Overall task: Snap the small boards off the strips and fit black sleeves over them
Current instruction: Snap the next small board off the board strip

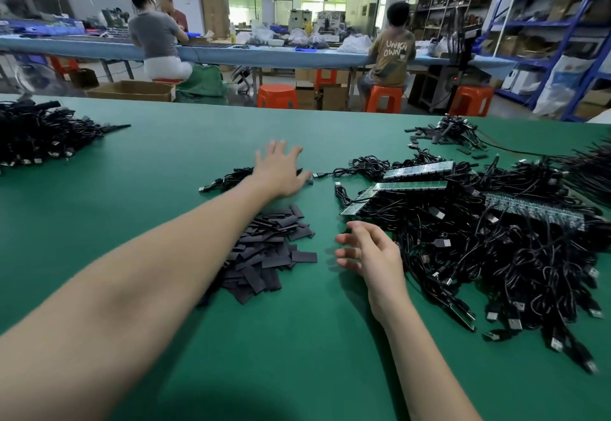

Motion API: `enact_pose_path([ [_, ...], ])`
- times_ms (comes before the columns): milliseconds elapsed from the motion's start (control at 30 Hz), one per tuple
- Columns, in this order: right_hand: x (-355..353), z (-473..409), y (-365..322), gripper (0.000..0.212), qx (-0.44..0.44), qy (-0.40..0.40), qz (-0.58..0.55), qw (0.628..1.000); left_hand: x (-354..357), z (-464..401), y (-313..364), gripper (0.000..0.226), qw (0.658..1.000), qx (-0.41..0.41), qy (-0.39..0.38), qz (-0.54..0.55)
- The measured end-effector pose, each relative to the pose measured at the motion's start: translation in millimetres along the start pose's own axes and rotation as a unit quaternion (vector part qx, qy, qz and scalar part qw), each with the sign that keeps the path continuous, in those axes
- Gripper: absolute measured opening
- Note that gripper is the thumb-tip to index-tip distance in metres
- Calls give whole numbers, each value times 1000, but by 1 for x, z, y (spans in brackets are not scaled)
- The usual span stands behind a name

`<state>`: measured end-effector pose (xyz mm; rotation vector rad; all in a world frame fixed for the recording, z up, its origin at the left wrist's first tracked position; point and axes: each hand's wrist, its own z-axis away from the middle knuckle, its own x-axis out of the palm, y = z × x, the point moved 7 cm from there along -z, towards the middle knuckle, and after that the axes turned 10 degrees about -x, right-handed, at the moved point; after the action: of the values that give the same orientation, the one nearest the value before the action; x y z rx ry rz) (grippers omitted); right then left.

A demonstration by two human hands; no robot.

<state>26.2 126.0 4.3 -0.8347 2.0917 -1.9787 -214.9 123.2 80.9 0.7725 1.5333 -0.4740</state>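
A heap of flat black sleeves (264, 255) lies in the middle of the green table (165, 162). My left hand (279, 169) reaches past the heap with fingers spread, over a small bunch of black cables (231, 177), and holds nothing. My right hand (370, 252) hovers just right of the sleeves, fingers loosely bent and empty. Strips of small boards (418, 169) with cables attached lie on a big tangle of black USB cables (496, 255) at the right; another strip (535, 210) lies further right.
A second cable pile (39, 136) sits at the far left, and a smaller one with loose sleeves (453, 133) at the back right. Beyond the table's far edge are orange stools (277, 96), seated people at a long bench, and blue shelving (562, 40).
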Motion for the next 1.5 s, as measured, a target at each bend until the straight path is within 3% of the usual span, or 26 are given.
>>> enact_pose_path([
  [67,0,0,0,16,1,-1,-2,1000,3,25,24,57,991,40,23,122],
  [133,-1,1,0,15,3,3,-2,1000,2,54,48,38,960,73,39,267],
  [267,-1,4,-7,11,1,-8,6,1000,3,121,76,15,840,45,64,538],
  [333,-5,2,-14,12,-24,-28,94,995,18,155,77,18,782,-1,76,618],
  [400,-9,0,-24,17,-58,-70,244,966,39,182,71,16,741,-55,84,663],
  [467,-10,3,-29,23,-61,-140,376,914,52,194,65,12,741,-92,85,660],
  [533,-16,4,-31,25,-50,-170,471,864,56,193,68,8,771,-89,58,628],
  [667,-45,-3,-59,16,-96,-20,581,808,54,193,78,9,798,-60,30,598],
  [733,-57,-6,-59,36,-76,2,629,774,57,193,74,10,786,-84,34,612],
  [800,-62,-6,-53,38,-47,-8,655,754,61,192,71,11,773,-103,28,626],
  [933,-65,-4,-49,20,-41,13,573,818,63,190,73,12,764,-104,21,637],
  [1067,-59,-6,-49,24,-28,-60,451,890,62,190,74,14,764,-100,19,638],
  [1200,-57,-7,-59,27,-21,-105,307,946,63,188,79,11,795,-76,-6,602],
  [1267,-59,-8,-67,26,-22,-99,267,958,64,187,81,10,799,-64,-24,597],
  [1400,-81,-12,-80,23,-38,-12,343,938,66,184,77,14,779,-73,-55,620],
  [1500,-100,-12,-88,22,-47,50,278,958,68,182,73,11,771,-86,-64,627],
])
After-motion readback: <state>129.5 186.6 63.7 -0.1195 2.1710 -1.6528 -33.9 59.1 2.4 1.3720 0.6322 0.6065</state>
